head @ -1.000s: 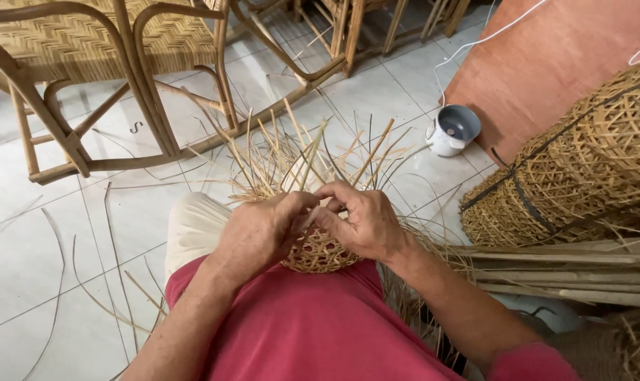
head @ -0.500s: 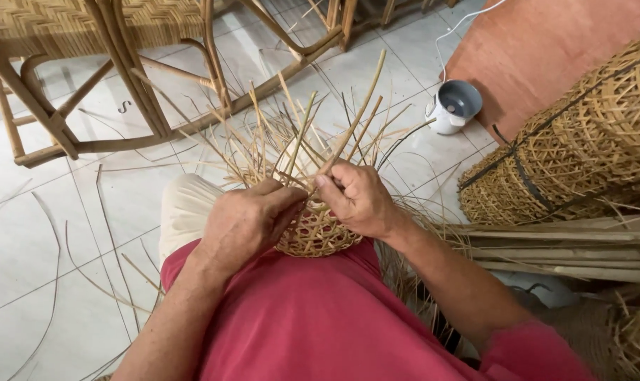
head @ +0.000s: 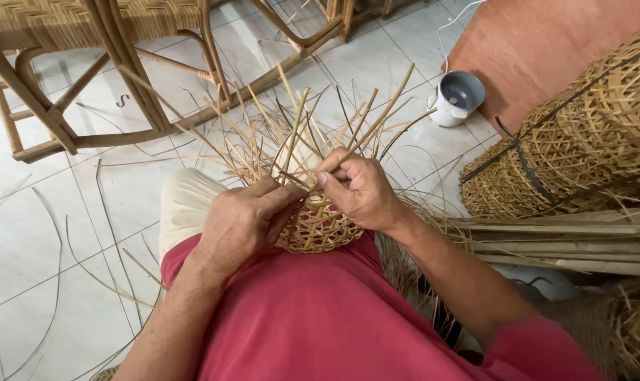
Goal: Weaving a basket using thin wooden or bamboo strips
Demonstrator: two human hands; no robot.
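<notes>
We find a small, half-woven basket of pale cane strips resting on the person's lap, against the red shirt, with its unwoven strips fanning upward and outward. The left hand is curled over the basket's rim, its grip closed on the woven wall and steadying it. The right hand has its grip pinched shut on one thin strip near the rim, thumb and forefinger pressing it toward the weave.

Risks, in our judgement:
- The pinched strip is bent sharply at the rim; too tight a bend could crack or kink it.
- The loose uprights stand close together and cross one another, so the working strip could pass on the wrong side of a neighbour and spoil the pattern.
- If the left hand's hold eases, the rounded basket could roll on the lap and loosen the last rows.
- The stiff strip ends point toward the face and forearms and could scratch.

Nearby we note loose cane lengths on the white tiled floor, a wooden chair frame with a woven seat, a large open-weave cane basket and a small white and grey appliance, all well apart from the hands.
</notes>
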